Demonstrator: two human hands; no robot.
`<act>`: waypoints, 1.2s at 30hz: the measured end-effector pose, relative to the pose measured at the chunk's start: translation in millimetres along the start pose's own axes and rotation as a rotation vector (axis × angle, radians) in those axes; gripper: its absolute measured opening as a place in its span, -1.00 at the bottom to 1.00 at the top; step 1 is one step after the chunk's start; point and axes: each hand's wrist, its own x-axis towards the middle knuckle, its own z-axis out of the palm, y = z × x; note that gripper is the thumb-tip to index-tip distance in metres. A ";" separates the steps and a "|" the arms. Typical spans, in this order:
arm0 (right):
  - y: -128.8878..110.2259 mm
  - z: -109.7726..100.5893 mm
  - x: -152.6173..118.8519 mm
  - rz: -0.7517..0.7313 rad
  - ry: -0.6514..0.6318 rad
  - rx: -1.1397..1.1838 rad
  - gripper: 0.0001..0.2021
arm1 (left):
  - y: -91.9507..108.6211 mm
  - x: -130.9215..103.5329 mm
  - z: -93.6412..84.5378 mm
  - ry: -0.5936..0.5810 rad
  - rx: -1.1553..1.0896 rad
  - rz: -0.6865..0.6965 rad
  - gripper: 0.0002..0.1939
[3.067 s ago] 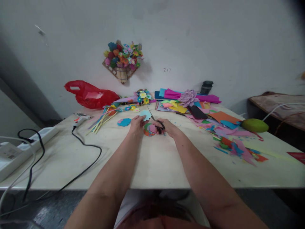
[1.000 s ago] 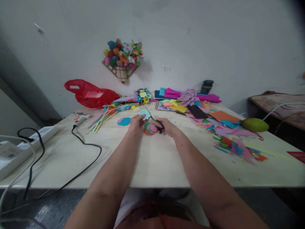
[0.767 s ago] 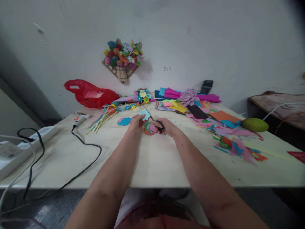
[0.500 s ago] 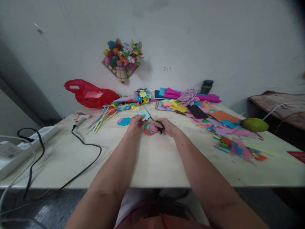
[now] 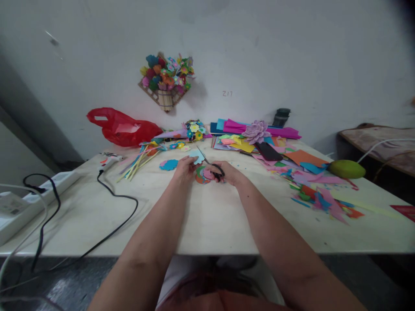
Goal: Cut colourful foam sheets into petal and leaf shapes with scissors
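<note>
My left hand point(image 5: 185, 167) pinches a pale blue scalloped paper piece point(image 5: 197, 156) over the middle of the table. In my right hand point(image 5: 226, 172) is a pair of black-handled scissors point(image 5: 218, 169), fingers wrapped around the handles. Its blades point up and left, at the right edge of the paper piece. Below the hands lie round orange, green and pink cut-outs point(image 5: 202, 179), partly covered by the scissors. Left of my left hand rests a blue scalloped cut-out point(image 5: 169, 165) with some pink at its edge.
Toward the left are a glue gun point(image 5: 110, 162) with a black cord, a white power strip point(image 5: 69, 179), yellow strips point(image 5: 136, 166) and a red plastic bag point(image 5: 126, 131). Coloured sheets point(image 5: 244, 146), a purple flower point(image 5: 257, 131), paper scraps point(image 5: 327, 203) and a green mango-like fruit point(image 5: 346, 169) lie to the right.
The pale blue paper piece has turned very slightly in my left hand. Both hands and the scissors stay in nearly the same place.
</note>
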 end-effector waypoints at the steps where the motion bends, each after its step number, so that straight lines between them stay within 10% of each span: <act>1: 0.4 0.0 0.5 0.000 0.003 -0.003 -0.73 | -0.2 0.2 -0.2 -0.002 0.001 -0.001 -0.89; 36: 0.3 4.3 3.9 -0.028 0.106 0.092 -0.73 | -6.9 -7.0 9.7 -0.006 -0.130 -0.016 -0.86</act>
